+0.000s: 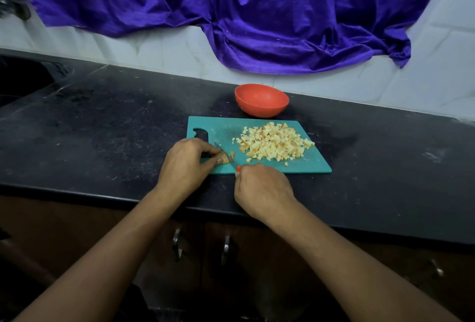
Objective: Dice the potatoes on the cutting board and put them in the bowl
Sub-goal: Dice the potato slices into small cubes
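a flat teal plastic cutting board (312,164) with a cut-out grip at its left end lies on the speckled black stone bench (102,128), near the front edge. a loose heap of small pale yellow diced potato cubes (273,143) covers the middle and right of the board, with a few stray cubes just in front of the heap.

at the board's near left corner, the left hand (185,162) holds a small remaining piece of potato (225,160) down on the board, its fingers curled and pinched together on that piece. the right hand (262,188) sits at the board's front edge, its fingers wrapped tightly round the handle of a small knife (224,154); only the orange end of the handle shows above the fist. the thin blade slants away to the left and meets the held piece right beside the left fingertips.

a round orange-red plastic bowl (261,101) stands upright on the bench just behind the board's far edge, close to the white tiled wall (385,85). a shiny purple cloth (257,13) hangs over the wall above. below the bench, two metal handles (225,245) show on dark cabinet doors.
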### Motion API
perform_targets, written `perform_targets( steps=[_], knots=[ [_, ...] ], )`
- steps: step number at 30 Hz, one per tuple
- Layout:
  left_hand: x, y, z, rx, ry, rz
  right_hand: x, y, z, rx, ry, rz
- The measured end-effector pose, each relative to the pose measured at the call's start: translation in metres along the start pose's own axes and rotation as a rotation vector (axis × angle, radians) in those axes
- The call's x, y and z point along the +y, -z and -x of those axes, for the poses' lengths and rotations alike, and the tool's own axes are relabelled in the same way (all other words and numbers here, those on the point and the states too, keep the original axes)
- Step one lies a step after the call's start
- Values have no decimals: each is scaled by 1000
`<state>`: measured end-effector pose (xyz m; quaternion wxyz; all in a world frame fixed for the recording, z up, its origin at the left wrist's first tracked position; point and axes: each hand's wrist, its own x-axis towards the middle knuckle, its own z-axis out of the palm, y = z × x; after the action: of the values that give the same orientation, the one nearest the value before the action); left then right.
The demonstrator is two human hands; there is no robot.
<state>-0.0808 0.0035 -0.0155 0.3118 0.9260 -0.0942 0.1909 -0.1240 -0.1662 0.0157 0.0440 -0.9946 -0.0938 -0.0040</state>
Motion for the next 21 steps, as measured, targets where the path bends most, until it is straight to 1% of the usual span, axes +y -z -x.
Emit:
perform_targets(
  steps=[2, 4, 6, 7, 13, 18, 21],
  knots=[
    [0, 1, 0, 5, 6, 2, 2, -2, 1, 23, -9, -37],
    [2, 0, 0, 15, 12, 18, 5, -6, 5, 103, -15, -67],
    [3, 1, 1, 27, 14, 27, 6, -10, 8, 161, 0, -64],
    [4, 1, 1, 32, 15, 22, 6, -12, 8, 163, 8, -57],
    [2, 0, 1, 53, 2, -23, 3, -6, 5, 107, 23, -34],
    [4, 2, 3, 53, -3, -23, -1, 1, 4, -1, 26, 23],
    [5, 3, 3, 49, -1, -28, -1, 2, 5, -9, 33, 42]
  ],
)
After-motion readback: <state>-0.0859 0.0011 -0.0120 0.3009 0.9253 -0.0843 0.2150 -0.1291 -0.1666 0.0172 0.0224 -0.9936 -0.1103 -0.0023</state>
